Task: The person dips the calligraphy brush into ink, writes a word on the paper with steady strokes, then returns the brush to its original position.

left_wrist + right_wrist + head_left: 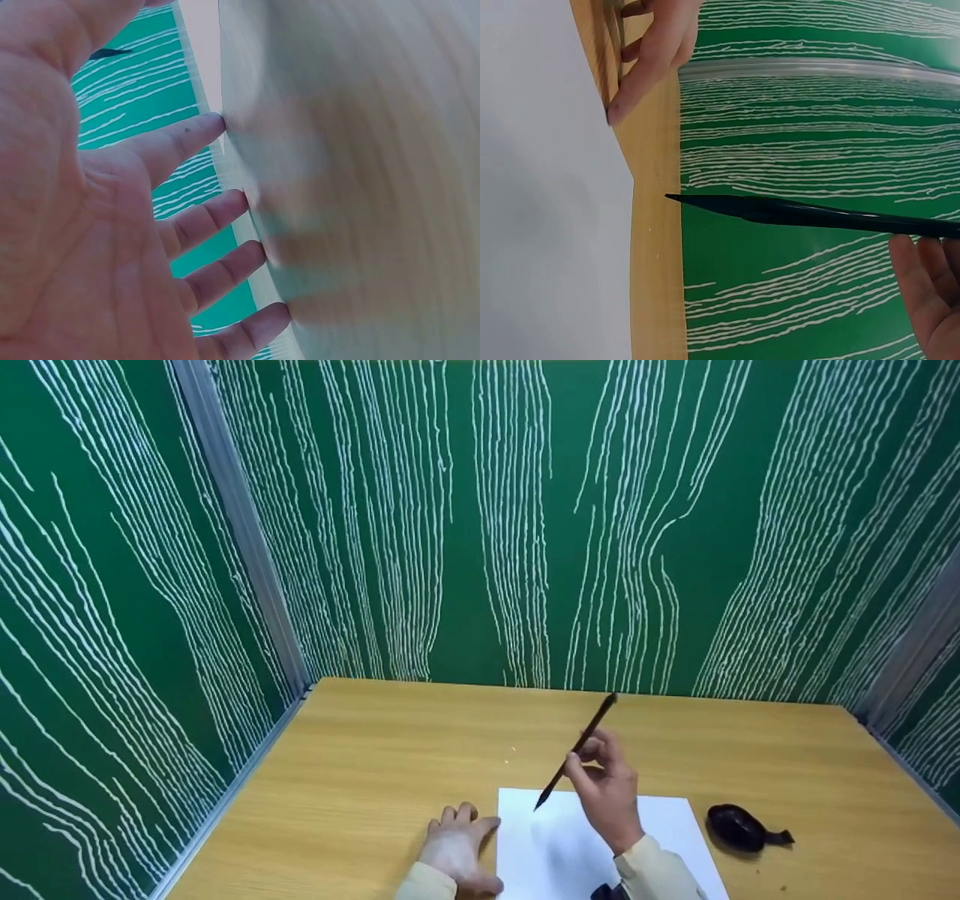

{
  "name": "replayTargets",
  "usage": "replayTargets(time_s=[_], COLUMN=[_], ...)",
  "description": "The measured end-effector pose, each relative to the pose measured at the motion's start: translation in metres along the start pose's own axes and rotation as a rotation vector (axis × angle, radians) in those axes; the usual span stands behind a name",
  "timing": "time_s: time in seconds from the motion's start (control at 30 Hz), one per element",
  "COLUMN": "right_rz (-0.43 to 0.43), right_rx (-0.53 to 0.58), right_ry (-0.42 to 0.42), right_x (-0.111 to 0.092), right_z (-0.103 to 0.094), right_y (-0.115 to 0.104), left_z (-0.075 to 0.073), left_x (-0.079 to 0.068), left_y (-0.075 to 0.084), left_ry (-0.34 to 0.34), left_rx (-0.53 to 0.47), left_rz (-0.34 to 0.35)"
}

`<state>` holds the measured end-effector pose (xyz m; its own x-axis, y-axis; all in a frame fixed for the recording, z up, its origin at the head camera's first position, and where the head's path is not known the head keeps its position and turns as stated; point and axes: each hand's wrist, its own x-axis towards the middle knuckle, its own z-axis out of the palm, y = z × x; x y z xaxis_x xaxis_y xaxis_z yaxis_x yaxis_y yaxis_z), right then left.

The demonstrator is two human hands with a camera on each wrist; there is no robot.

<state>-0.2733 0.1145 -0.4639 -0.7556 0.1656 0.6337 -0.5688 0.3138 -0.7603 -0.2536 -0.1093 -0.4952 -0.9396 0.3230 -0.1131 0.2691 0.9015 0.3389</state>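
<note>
My right hand [611, 795] pinches a slim black brush [553, 784] between thumb and fingers. The brush slants, its pointed tip down to the left over a white sheet of paper [529, 855]. In the right wrist view the brush [795, 212] swells near its end, then tapers to a fine point, apart from the sheet. My left hand [457, 847] rests at the paper's left edge with fingers spread, one fingertip right at that edge. Seen in the left wrist view, the fingertips of this hand [82, 210] touch the wooden tabletop, with nothing in the palm.
Right of the paper lies a glossy black gourd-shaped object [739, 829] with a short stem. The wooden table [390, 742] is bounded by green panels [465, 607] with white wavy lines and grey corner posts [247, 517]. Tiny specks [506, 761] lie behind the sheet.
</note>
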Motion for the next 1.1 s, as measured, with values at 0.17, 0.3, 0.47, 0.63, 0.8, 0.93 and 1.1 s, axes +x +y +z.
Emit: replayTargets(time_s=[0.17,0.3,0.47,0.63,0.8,0.93,1.1], right_rz=[-0.064,-0.115,-0.115,-0.075,-0.062,-0.053,-0.054], right_rx=[-0.044,-0.045,-0.038,-0.032,-0.033,-0.038,-0.044], right_ry=[-0.037,-0.056,-0.057,-0.060,-0.072,-0.073,-0.086], right_x=[-0.002,-0.002,-0.002,-0.002,-0.003,-0.003,-0.004], right_z=[0.008,0.013,0.017,0.018,0.020,0.021,0.022], right_y=[0.000,0.005,0.011,0.012,0.014,0.017,0.021], left_z=[0.001,0.002,0.008,0.014,0.016,0.019,0.014], left_x=[0.002,0.003,0.007,0.011,0.012,0.014,0.010], left_y=[0.002,0.001,-0.005,-0.009,-0.011,-0.014,-0.011], left_ry=[-0.003,0.006,0.024,0.011,0.018,0.029,0.024], left_rx=[0.038,0.037,0.012,0.007,0.031,0.029,0.033], left_rz=[-0.003,-0.001,0.022,0.014,0.011,0.009,0.001])
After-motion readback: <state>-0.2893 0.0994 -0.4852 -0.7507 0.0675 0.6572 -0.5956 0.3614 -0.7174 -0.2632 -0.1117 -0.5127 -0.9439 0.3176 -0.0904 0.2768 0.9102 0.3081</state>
